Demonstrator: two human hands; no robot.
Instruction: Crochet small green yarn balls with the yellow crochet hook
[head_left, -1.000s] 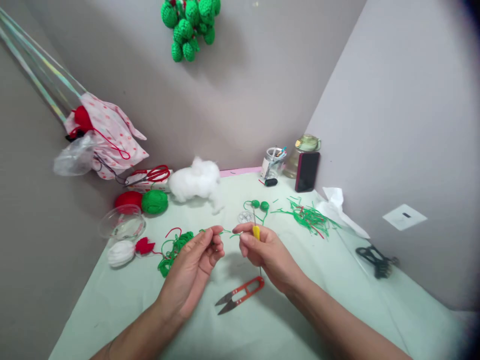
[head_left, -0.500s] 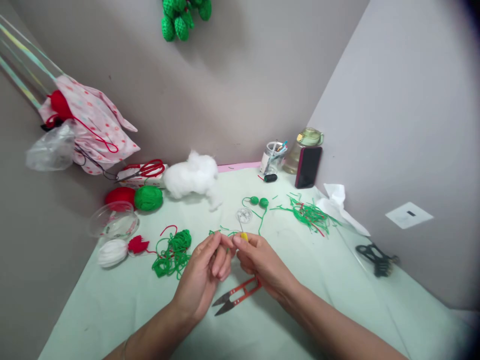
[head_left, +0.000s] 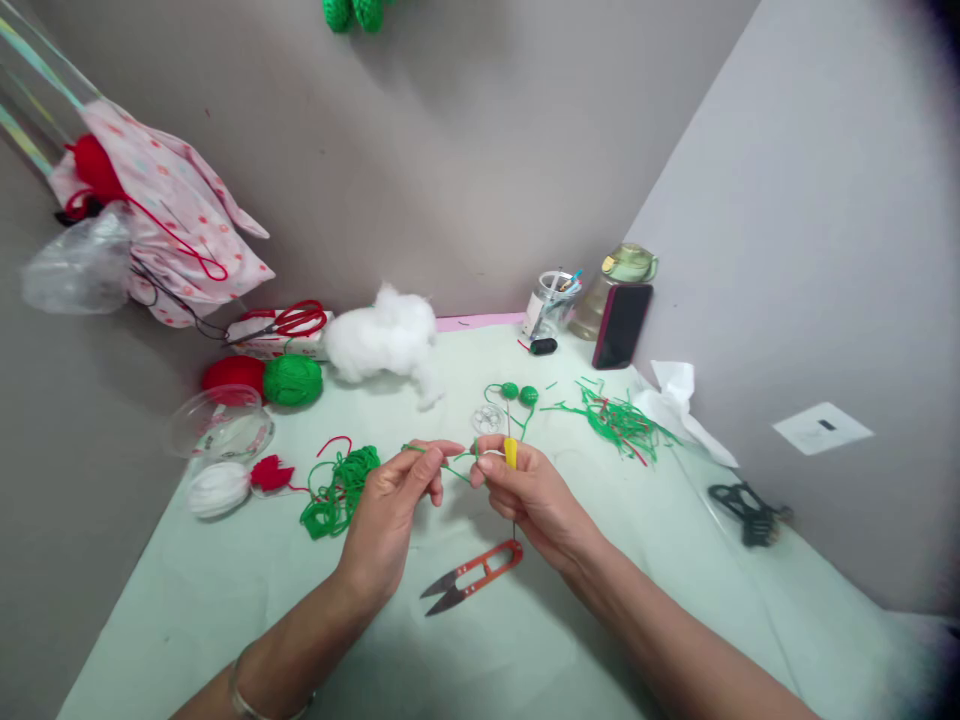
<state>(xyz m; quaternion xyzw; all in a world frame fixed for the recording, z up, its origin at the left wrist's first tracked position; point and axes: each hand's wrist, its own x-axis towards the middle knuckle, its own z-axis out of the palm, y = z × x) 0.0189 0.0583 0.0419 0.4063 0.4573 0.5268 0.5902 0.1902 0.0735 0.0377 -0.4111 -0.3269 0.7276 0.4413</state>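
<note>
Green yarn (head_left: 457, 474) stretches between my hands, above and beyond the orange-handled snips (head_left: 487, 567) lying on the table. My left hand (head_left: 390, 505) pinches the strand between thumb and fingers; my right hand (head_left: 529, 490) grips a yellow-handled hook (head_left: 511, 453) and the yarn. Beyond the snips lie a loose green tangle (head_left: 341, 490), leftward, and two small green balls (head_left: 529, 396), slightly right.

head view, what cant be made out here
All in the head view:
Yellow handle: partly hidden by the right hand.
Green strand: its course within that hand, covered by it.
Green crocheted pieces: cut off by the top edge.
Jar label: too small to read.
</note>
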